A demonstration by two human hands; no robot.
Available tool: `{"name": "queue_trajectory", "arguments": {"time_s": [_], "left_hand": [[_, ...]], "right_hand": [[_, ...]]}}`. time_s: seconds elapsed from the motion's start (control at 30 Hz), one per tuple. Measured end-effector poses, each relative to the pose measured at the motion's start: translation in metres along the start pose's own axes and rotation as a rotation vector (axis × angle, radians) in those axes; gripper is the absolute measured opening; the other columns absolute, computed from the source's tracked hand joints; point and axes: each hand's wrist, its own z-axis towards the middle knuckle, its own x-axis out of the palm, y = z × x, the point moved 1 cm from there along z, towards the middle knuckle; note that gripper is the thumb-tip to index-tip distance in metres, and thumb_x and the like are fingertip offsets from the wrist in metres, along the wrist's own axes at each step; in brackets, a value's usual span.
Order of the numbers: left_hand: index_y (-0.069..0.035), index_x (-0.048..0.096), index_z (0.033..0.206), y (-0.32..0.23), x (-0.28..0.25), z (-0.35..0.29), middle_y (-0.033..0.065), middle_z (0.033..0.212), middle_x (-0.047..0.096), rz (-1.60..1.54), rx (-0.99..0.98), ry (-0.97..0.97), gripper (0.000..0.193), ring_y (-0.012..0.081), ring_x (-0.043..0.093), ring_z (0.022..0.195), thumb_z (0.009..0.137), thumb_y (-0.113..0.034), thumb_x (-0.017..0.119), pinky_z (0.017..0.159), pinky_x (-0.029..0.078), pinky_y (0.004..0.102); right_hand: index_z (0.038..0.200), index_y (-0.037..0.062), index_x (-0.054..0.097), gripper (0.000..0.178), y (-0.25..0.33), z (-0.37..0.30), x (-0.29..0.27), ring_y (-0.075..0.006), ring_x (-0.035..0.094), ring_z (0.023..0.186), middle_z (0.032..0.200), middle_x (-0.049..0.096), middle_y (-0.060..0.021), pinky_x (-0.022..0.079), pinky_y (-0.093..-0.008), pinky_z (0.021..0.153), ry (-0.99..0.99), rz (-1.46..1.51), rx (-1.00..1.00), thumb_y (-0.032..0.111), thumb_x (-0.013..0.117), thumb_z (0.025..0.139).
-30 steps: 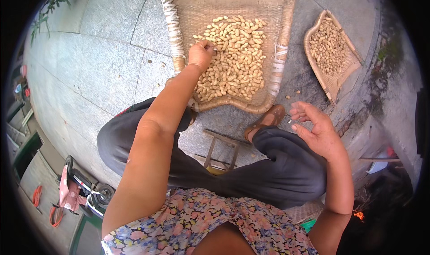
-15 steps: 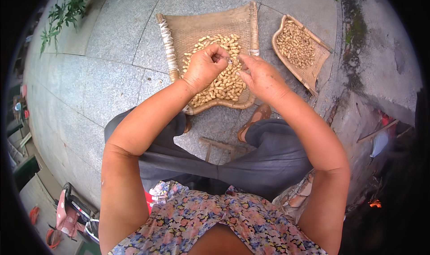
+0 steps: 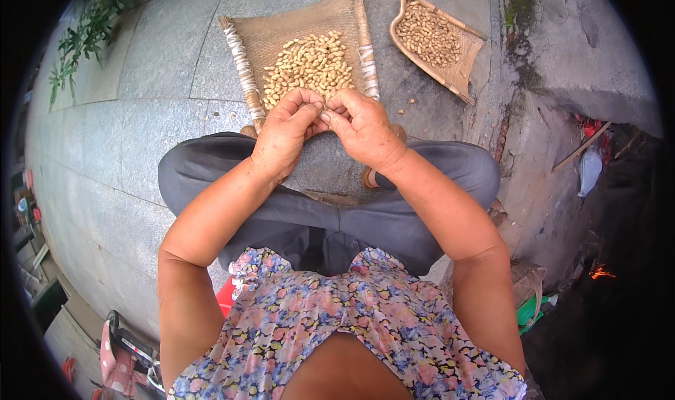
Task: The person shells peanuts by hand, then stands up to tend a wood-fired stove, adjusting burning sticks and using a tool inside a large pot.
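My left hand (image 3: 285, 134) and my right hand (image 3: 369, 134) meet fingertip to fingertip over the near edge of a woven flat basket (image 3: 295, 24). Both are closed in a pinch, and whatever they hold is too small and covered to make out. A heap of unshelled peanuts (image 3: 309, 62) lies in this basket, just beyond my fingers. Farther off to the right stands a smaller woven scoop basket (image 3: 467, 62) with smaller light-brown pieces (image 3: 425, 36) in it, possibly peanuts too.
Grey stone paving (image 3: 165, 62) lies under the baskets, with a few small bits (image 3: 401, 111) beside the large one. A leafy plant (image 3: 91, 38) hangs at the far left. Rightward are a concrete ledge (image 3: 590, 41), a pale blue bag-like thing (image 3: 589, 171) and a glowing orange flame (image 3: 601, 272).
My hands, apart over the peanuts before, have come nearer to me and now touch at the fingertips. The baskets appear higher and farther left in the picture.
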Motion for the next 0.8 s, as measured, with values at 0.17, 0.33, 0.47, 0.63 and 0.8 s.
{"name": "queue_trajectory", "arguments": {"time_s": [0.17,0.33,0.47,0.63,0.8], "left_hand": [[-0.007,0.055,0.095,0.02,0.018,-0.009,0.0004,0.085,0.058,-0.044,0.056,-0.003,0.003,0.0082,0.053,0.076,0.094,-0.01,0.054,0.073,0.045,0.0239],[-0.006,0.055,0.095,0.039,0.015,-0.018,0.0003,0.084,0.058,-0.077,0.064,0.02,0.003,0.0085,0.052,0.076,0.094,-0.008,0.055,0.072,0.044,0.024],[-0.005,0.055,0.095,0.039,0.025,0.0,0.0,0.082,0.057,0.028,0.143,0.063,0.004,0.0082,0.052,0.075,0.094,-0.01,0.055,0.075,0.045,0.0241],[-0.005,0.056,0.097,0.057,0.042,0.012,-0.0008,0.083,0.057,0.08,0.165,0.036,0.004,0.0078,0.052,0.075,0.094,-0.006,0.054,0.071,0.045,0.0223],[-0.004,0.054,0.096,0.063,0.037,0.01,0.0009,0.082,0.057,0.028,0.122,-0.036,0.003,0.0074,0.052,0.071,0.094,-0.004,0.053,0.068,0.047,0.0219]], "right_hand": [[0.079,0.0009,0.054,0.011,-0.004,-0.027,0.002,-0.0262,0.06,0.067,0.074,0.06,-0.0128,0.047,-0.0351,0.06,-0.158,0.086,0.015,0.005,0.064,0.081],[0.079,0.0008,0.054,0.01,-0.003,-0.045,0.002,-0.0203,0.06,0.064,0.07,0.06,-0.0103,0.047,-0.0322,0.058,-0.197,0.103,0.017,0.004,0.063,0.082],[0.082,0.0009,0.054,0.009,-0.008,-0.041,-0.002,-0.0096,0.06,0.068,0.072,0.062,-0.0054,0.049,-0.0258,0.061,-0.263,0.361,0.082,0.004,0.058,0.089],[0.083,0.0007,0.054,0.01,-0.032,-0.048,-0.01,-0.0095,0.06,0.068,0.073,0.063,-0.0063,0.05,-0.0261,0.062,-0.351,0.394,0.129,0.006,0.059,0.09],[0.078,0.001,0.055,0.012,-0.032,-0.046,-0.019,-0.0173,0.058,0.066,0.073,0.06,-0.0089,0.047,-0.03,0.063,-0.377,-0.134,-0.05,0.007,0.062,0.086]]}}
